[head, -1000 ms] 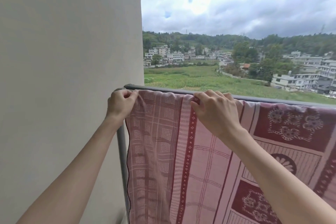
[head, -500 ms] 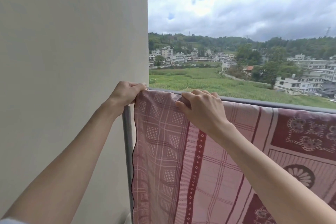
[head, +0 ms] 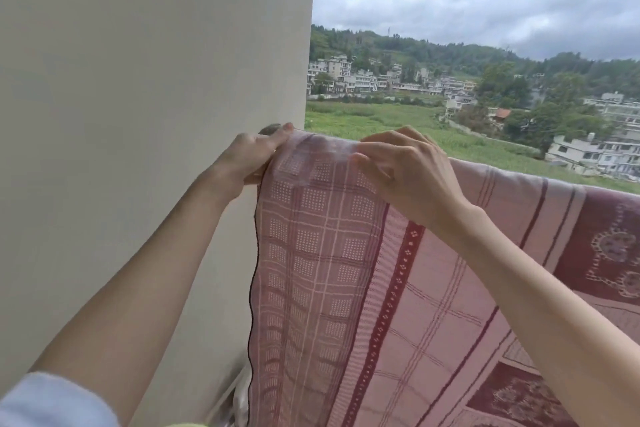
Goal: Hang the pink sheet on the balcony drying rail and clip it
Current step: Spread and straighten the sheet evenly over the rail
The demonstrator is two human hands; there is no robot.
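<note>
Where the frame's bottom edge cuts in, a pale blue sleeve [head: 52, 399] shows at 7 o'clock, w/ both bare forearms reaching up & away from it. The pink sheet [head: 346, 288] hangs in front, filling the lower right from 3 to 6 o'clock: checked weave on its left part, a dark red dotted stripe down the middle, maroon flower panels toward 4 o'clock. Its left hem falls nearly straight down, just beside the cream wall [head: 138, 114].

Left hand [head: 249, 158] sits at the sheet's top left corner, fingers curled round the fabric edge, thumb pointing toward 1 o'clock. Right hand [head: 405, 170] is just beside it at 3 o'clock, fingertips pinching the top fold, palm side partly toward the camera.

The sheet's top fold lies draped over the drying rail [head: 269, 130]; only a grey stub of rail shows by the left thumb, the rest is under cloth.

Beyond, at 1–2 o'clock: green field [head: 381, 118], white buildings [head: 346, 74], wooded hills, cloudy sky.
</note>
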